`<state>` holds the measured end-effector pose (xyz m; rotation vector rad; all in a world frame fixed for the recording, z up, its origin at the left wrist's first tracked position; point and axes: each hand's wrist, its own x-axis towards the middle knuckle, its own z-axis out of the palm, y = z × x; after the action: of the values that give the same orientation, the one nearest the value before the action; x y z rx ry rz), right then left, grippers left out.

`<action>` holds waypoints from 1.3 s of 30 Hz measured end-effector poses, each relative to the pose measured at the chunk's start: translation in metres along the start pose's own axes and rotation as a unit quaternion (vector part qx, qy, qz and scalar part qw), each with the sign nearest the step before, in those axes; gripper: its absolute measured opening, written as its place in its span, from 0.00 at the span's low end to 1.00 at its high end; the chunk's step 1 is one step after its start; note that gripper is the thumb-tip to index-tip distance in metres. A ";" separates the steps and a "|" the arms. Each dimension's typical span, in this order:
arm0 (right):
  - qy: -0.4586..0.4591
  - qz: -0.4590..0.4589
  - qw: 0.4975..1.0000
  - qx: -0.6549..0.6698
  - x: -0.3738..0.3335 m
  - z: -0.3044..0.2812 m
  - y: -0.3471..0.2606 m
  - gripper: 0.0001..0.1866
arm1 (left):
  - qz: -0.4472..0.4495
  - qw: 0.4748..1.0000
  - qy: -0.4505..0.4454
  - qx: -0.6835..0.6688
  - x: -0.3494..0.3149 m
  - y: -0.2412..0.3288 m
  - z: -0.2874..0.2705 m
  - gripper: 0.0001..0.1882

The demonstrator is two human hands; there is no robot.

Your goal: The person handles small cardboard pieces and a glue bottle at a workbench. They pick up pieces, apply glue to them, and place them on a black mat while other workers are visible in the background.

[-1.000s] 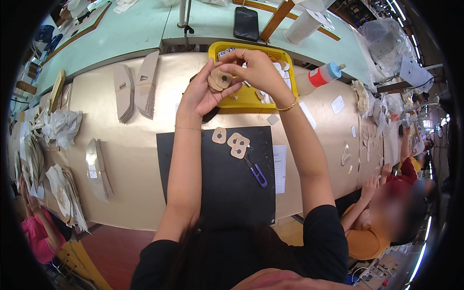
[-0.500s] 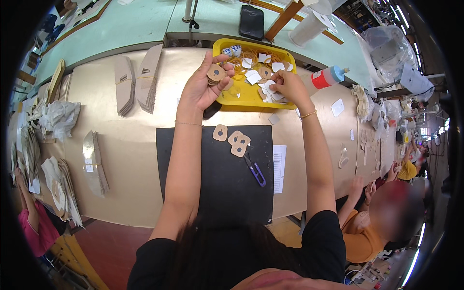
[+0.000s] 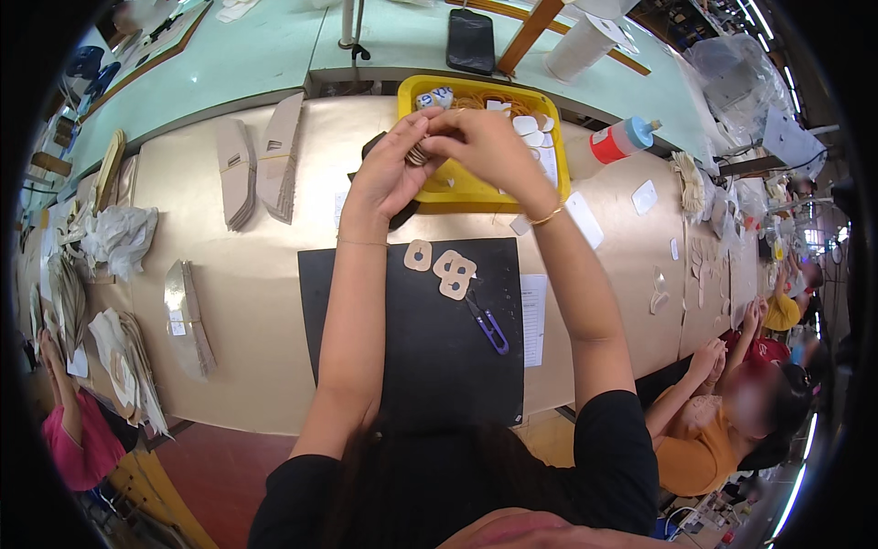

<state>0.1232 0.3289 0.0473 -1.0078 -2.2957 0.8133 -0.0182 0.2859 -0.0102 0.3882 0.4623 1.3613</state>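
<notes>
My left hand (image 3: 382, 174) is closed around a small stack of tan rounded pieces (image 3: 417, 156), held at the near left edge of a yellow tray (image 3: 562, 174). Over that stack bends my right hand (image 3: 489, 146), its fingers meeting those of the left; the fingertips are partly hidden, and I cannot make out whether a white piece is between them. White rounded pieces (image 3: 526, 125) and orange rubber bands (image 3: 471, 101) lie in the tray. On a black mat (image 3: 412, 357) rest several loose tan pieces with dark keyhole marks (image 3: 418, 255) beside purple thread snips (image 3: 492, 329).
Banded tan strips (image 3: 238, 178) lie to the left. A red-and-blue squeeze bottle (image 3: 622, 140) lies right of the tray, with a white card (image 3: 585, 220) nearer. At the back are a black phone (image 3: 470, 41) and a white spool (image 3: 585, 50). A co-worker in orange (image 3: 700, 453) sits at right.
My right hand has left the white pieces in the tray and moved left to the stack. My left hand has turned, and the stack is now mostly covered by fingers.
</notes>
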 end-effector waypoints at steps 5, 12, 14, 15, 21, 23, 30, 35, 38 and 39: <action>-0.014 0.110 0.994 -0.008 -0.001 -0.031 0.045 0.13 | 0.042 0.998 0.013 -0.050 -0.001 0.009 -0.008 0.17; -0.044 0.176 0.975 -0.129 -0.017 -0.008 0.076 0.16 | 0.029 0.997 0.008 -0.067 -0.001 0.010 -0.007 0.17; -0.063 0.178 0.976 -0.108 -0.013 -0.004 0.074 0.14 | 0.030 0.997 0.015 -0.076 -0.001 0.010 -0.007 0.17; -0.069 0.175 0.977 -0.098 -0.012 -0.004 0.073 0.13 | 0.032 0.996 0.020 -0.080 -0.001 0.010 -0.006 0.17; -0.085 0.204 0.975 0.017 -0.002 -0.023 0.070 0.09 | 0.035 0.996 0.014 -0.078 0.000 0.010 -0.008 0.16; -0.094 0.225 0.969 0.046 0.001 -0.029 0.072 0.09 | 0.033 0.996 0.016 -0.083 0.000 0.009 -0.008 0.16; -0.055 0.207 0.975 0.065 0.015 -0.038 0.076 0.14 | 0.034 0.996 0.010 -0.080 -0.001 0.011 -0.009 0.16; 0.019 0.159 0.987 0.012 0.021 -0.032 0.077 0.17 | 0.030 0.996 -0.005 -0.087 0.000 0.010 -0.013 0.17; -0.034 0.169 0.979 -0.108 0.017 -0.032 0.075 0.21 | 0.028 0.996 -0.011 -0.089 0.001 0.011 -0.017 0.17; -0.077 0.176 0.973 -0.126 0.015 -0.031 0.073 0.23 | 0.027 0.995 -0.013 -0.091 0.002 0.011 -0.019 0.17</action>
<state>0.1692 0.3901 0.0212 -1.5473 -2.4317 0.7677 -0.0373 0.2896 -0.0205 0.2707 0.3052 1.4354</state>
